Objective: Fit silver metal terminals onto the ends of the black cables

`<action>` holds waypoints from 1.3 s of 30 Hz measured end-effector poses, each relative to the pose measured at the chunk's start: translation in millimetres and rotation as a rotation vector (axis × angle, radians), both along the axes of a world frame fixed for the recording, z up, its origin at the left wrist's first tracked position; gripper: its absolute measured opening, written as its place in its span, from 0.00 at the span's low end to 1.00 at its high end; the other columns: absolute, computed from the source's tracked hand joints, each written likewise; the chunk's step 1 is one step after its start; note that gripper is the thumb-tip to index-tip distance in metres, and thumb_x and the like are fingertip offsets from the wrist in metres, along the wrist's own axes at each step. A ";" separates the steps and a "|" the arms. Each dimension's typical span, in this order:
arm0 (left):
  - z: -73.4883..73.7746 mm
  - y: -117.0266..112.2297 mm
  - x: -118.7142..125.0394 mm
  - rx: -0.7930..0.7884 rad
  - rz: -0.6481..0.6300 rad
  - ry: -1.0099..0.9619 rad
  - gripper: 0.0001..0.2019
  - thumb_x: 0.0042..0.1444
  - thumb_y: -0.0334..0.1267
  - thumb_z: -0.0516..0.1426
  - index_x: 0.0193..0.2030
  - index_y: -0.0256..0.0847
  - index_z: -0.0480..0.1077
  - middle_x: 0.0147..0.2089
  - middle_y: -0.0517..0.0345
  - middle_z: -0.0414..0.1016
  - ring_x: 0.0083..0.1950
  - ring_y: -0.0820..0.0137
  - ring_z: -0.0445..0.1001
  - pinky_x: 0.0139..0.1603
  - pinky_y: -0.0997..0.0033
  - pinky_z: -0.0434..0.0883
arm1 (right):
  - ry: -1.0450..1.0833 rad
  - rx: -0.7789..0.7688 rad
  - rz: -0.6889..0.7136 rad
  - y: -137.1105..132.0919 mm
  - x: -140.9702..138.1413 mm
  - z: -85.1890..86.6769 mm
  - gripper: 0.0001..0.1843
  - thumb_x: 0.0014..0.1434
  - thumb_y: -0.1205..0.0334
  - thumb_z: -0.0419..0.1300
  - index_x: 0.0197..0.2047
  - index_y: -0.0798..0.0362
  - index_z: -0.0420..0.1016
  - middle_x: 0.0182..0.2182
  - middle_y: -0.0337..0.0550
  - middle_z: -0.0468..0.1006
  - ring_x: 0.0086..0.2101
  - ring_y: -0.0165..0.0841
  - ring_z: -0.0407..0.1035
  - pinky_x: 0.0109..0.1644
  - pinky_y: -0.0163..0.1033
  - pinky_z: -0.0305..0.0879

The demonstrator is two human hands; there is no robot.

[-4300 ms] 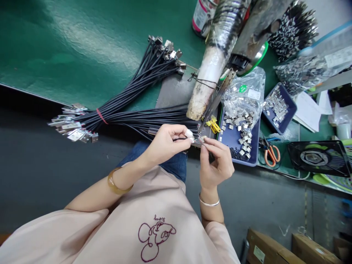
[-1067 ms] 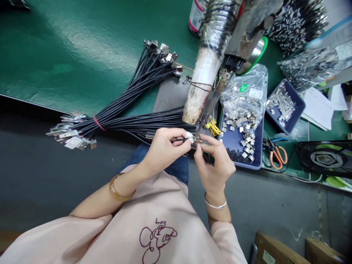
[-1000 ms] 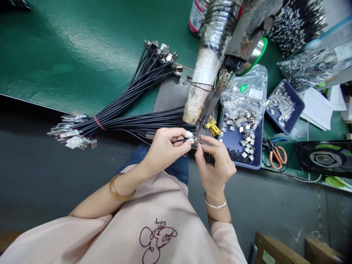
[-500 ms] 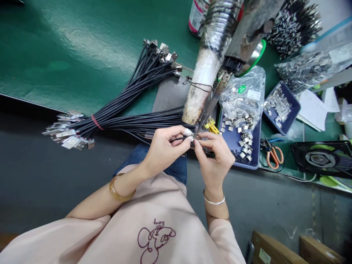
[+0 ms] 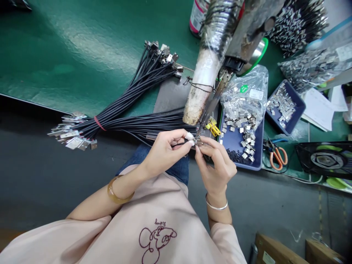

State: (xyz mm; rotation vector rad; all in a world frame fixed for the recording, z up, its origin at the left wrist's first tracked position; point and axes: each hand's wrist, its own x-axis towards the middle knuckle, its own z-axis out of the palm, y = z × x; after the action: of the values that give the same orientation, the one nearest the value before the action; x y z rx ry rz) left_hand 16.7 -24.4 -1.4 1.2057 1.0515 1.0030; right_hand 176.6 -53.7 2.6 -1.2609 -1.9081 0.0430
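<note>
My left hand (image 5: 166, 152) pinches a thin black cable (image 5: 177, 145) close to its end. White wrapping covers the tips of its thumb and index finger. Opposite it, my right hand (image 5: 216, 161) is closed on a small metal connector shell (image 5: 200, 142), which meets the cable end; how the two fit together is hidden by my fingertips. Just above them stands the narrow metal tip (image 5: 205, 119) of a bench fixture. Behind my left hand lies a bundle of black cables (image 5: 115, 97) with metal plugs, tied by a red band (image 5: 99, 123).
A thick wrapped arm (image 5: 202, 77) slants over the work spot. On the right, a blue tray (image 5: 257, 161) holds loose metal shells and a plastic bag (image 5: 247, 84). Further right are a smaller blue tray (image 5: 299, 110), orange-handled pliers (image 5: 279, 157) and a black fan (image 5: 324, 159).
The view has shifted slightly. The metal shell now shows more clearly between my fingertips by the fixture tip, and both hands keep their pinch.
</note>
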 end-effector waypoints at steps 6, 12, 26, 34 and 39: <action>-2.6 0.8 1.4 -0.005 0.028 -0.021 0.04 0.56 0.33 0.59 0.32 0.36 0.74 0.24 0.63 0.64 0.25 0.78 0.60 0.26 0.77 0.59 | 0.085 -0.074 0.014 -0.5 1.5 -1.1 0.08 0.60 0.72 0.63 0.37 0.49 0.73 0.43 0.43 0.84 0.42 0.31 0.80 0.45 0.37 0.78; -4.9 1.0 4.0 0.034 0.078 0.000 0.03 0.55 0.31 0.59 0.31 0.36 0.74 0.23 0.64 0.61 0.25 0.78 0.57 0.26 0.77 0.57 | 0.220 -0.173 -0.017 2.6 -0.3 -1.3 0.06 0.62 0.71 0.62 0.38 0.50 0.74 0.41 0.40 0.83 0.40 0.30 0.80 0.42 0.35 0.79; 7.0 8.7 4.5 0.002 0.084 -0.018 0.04 0.51 0.31 0.60 0.29 0.34 0.75 0.21 0.66 0.55 0.23 0.80 0.52 0.23 0.79 0.52 | 0.191 -0.083 -0.027 8.7 -2.7 -2.3 0.05 0.62 0.69 0.63 0.37 0.49 0.75 0.39 0.41 0.84 0.40 0.32 0.80 0.43 0.38 0.77; 6.3 6.8 2.9 -0.019 0.027 0.001 0.03 0.51 0.31 0.59 0.28 0.33 0.72 0.20 0.68 0.51 0.22 0.82 0.47 0.22 0.78 0.47 | 0.100 -0.024 -0.004 5.3 0.6 -5.7 0.08 0.60 0.73 0.63 0.38 0.49 0.73 0.40 0.41 0.84 0.39 0.31 0.80 0.43 0.37 0.76; 3.2 5.1 1.5 -0.054 -0.014 -0.034 0.04 0.54 0.33 0.60 0.32 0.34 0.73 0.22 0.67 0.56 0.23 0.81 0.51 0.23 0.78 0.51 | 0.055 -0.012 0.013 0.3 3.4 -4.0 0.09 0.60 0.72 0.64 0.39 0.48 0.73 0.43 0.43 0.85 0.41 0.32 0.81 0.44 0.38 0.78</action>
State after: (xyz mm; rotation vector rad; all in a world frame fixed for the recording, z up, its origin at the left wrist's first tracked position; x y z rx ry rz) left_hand 18.2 -19.3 1.9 1.1463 1.0359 0.9756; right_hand 180.0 -53.4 -1.4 -1.2432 -1.8709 0.0950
